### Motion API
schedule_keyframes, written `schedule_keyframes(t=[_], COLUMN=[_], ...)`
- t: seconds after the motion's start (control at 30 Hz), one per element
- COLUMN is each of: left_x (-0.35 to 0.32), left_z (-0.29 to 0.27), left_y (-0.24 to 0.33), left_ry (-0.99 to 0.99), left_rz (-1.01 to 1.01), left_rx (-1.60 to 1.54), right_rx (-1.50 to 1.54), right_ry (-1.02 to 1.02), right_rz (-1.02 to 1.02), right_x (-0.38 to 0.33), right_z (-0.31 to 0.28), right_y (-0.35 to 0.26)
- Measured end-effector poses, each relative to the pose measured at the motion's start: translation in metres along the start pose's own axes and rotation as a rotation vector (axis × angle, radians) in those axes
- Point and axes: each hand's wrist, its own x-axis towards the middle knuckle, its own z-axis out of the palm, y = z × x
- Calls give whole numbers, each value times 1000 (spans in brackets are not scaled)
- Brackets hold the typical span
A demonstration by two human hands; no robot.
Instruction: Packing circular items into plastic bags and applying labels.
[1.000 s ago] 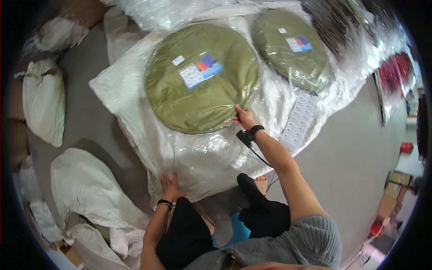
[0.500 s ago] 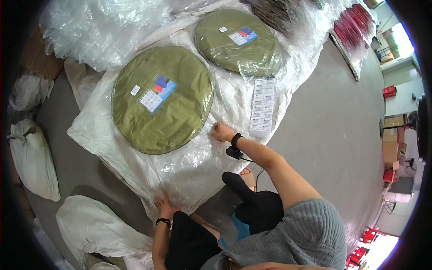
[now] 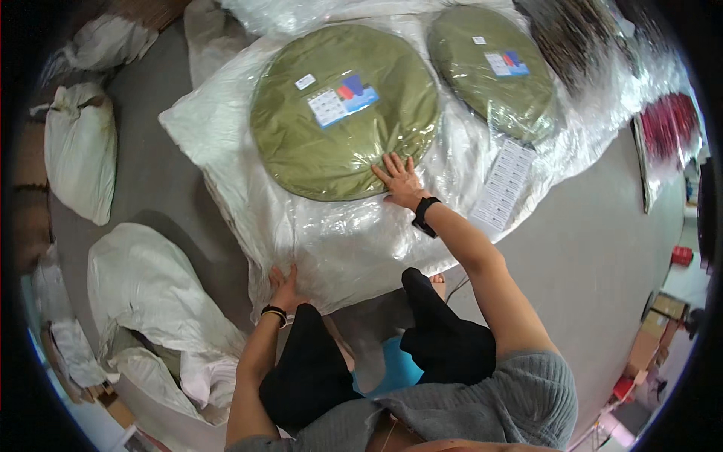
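Observation:
My right hand (image 3: 401,183) rests with fingers spread on the lower right edge of a round olive-green fabric bundle (image 3: 286,113). Clear plastic covers the bundle, and a blue and white picture label (image 3: 343,102) and a small white sticker (image 3: 305,81) show on it. My left hand (image 3: 285,288) lies at the near left edge of the white sheeting (image 3: 218,143), its fingers stretched out on the material. Farther right is a second olive round bundle (image 3: 489,83), also in clear plastic. A sheet of printed white labels (image 3: 504,184) lies just below that one.
White sacks stand at the left (image 3: 81,154) and near left (image 3: 151,279) on the grey floor (image 3: 587,248). Clear plastic wrap (image 3: 279,13) is heaped at the back. A red plastic-wrapped pile (image 3: 666,132) lies far right, with cardboard boxes (image 3: 655,331) along the wall.
My right hand has gone from closed fingers over the sheeting to spread fingers on the larger bundle. My left hand stays at the sheeting's edge. The whole view has shifted.

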Motion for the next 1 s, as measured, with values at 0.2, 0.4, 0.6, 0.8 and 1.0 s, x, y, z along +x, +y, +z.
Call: schedule_keyframes(t=[0.2,0.4,0.6,0.8,1.0], left_x=[13,7,-3,15,21], left_z=[19,9,-4,16,28], left_y=[-24,-11,5,-20,-34], left_ry=[51,29,-8,66,25], left_rz=[46,21,27,79,63], left_rx=[90,15,-16,52,64], right_rx=[196,262,20,99,102], right_ry=[-31,215,389,277,183], right_rz=[62,300,394,676,641], right_x=[3,-36,30,90,90], right_z=[-25,-16,-45,-9,-6], right_y=[-2,65,198,256,265])
